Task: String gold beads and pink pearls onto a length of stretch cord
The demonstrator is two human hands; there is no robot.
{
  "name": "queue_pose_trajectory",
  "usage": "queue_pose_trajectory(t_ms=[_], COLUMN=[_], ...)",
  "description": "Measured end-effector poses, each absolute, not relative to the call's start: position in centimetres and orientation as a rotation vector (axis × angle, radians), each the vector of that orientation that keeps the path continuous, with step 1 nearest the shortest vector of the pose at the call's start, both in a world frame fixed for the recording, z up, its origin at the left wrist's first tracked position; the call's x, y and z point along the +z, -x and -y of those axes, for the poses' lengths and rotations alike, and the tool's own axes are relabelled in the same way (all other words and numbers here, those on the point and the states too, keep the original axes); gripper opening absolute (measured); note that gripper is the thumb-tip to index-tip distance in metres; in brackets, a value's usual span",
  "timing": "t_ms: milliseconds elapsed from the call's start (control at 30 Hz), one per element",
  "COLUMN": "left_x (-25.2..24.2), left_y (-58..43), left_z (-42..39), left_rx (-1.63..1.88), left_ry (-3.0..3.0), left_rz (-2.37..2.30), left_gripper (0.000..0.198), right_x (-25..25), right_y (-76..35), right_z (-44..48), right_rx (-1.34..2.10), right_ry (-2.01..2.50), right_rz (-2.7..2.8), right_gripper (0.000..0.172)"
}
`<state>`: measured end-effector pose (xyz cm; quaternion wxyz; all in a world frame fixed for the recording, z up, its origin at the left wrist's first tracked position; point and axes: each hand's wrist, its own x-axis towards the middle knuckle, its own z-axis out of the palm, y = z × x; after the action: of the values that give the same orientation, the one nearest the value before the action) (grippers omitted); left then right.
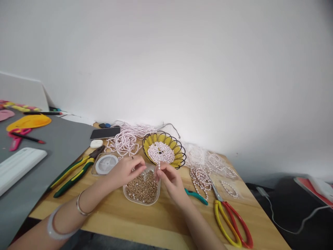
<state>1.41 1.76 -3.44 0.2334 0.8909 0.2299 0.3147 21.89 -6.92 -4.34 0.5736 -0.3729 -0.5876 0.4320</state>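
Note:
My left hand [130, 168] is above the left rim of a clear plastic tub [142, 202]. Its thumb and fingers are drawn together, and whatever they may pinch is too small to make out. Gold-coloured beads [143, 189] with some pale ones mixed in fill the tub. Over the tub's right side, my right hand [169, 178] is closed in a pinch on a short string of pale beads [159, 166], whose lower part the fingers hide. Just behind both hands stands a yellow basket with black wire loops [179, 152], holding loose pale pink beads [161, 152].
Left are pliers [75, 173], a spool of clear line [106, 164], a white case [96, 143] and a phone [105, 133]. Pink bead strands [125, 139] lie behind. Rightward are bagged bead strands [215, 161], a teal handle [197, 196] and red-and-yellow scissors [231, 222]. A wall stands behind.

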Motion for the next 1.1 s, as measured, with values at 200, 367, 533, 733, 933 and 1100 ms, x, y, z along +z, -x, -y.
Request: queue_pose_trajectory(t_ms=[200,367,533,733,933,1100], left_x=[-3.8,-4.1,-4.1,-4.4,-4.5,-4.7], left_y=[-1.4,-1.4,-1.4,-1.5,-1.7,-2.1], left_z=[-2.0,-2.2,-2.2,-2.2,-1.8,-1.2], left_rx=[0.86,0.832,0.71,0.573,0.37,0.312], left_ry=[-2.556,-2.578,-2.594,-2.607,-2.691,-2.683], left_rz=[-0.591,-0.605,-0.687,-0.569,-0.342,-0.238], left_gripper=[0.034,0.034,0.029,0.005,0.02,0.044], right_x=[-3.6,-3.7,-4.5,-4.9,-4.9,-5.0], right_y=[-19.9,-18.8,-19.3,-19.5,-19.4,-19.3], right_z=[5.0,4.1,5.0,5.3,5.3,5.3], right_rx=[0.838,0.691,0.354,0.221,0.206,0.192], right_ry=[0.886,0.891,1.008,1.074,1.088,1.114], right_rz=[1.309,1.298,1.479,1.415,1.424,1.438], right_gripper=[0.022,0.02,0.02,0.021,0.022,0.022])
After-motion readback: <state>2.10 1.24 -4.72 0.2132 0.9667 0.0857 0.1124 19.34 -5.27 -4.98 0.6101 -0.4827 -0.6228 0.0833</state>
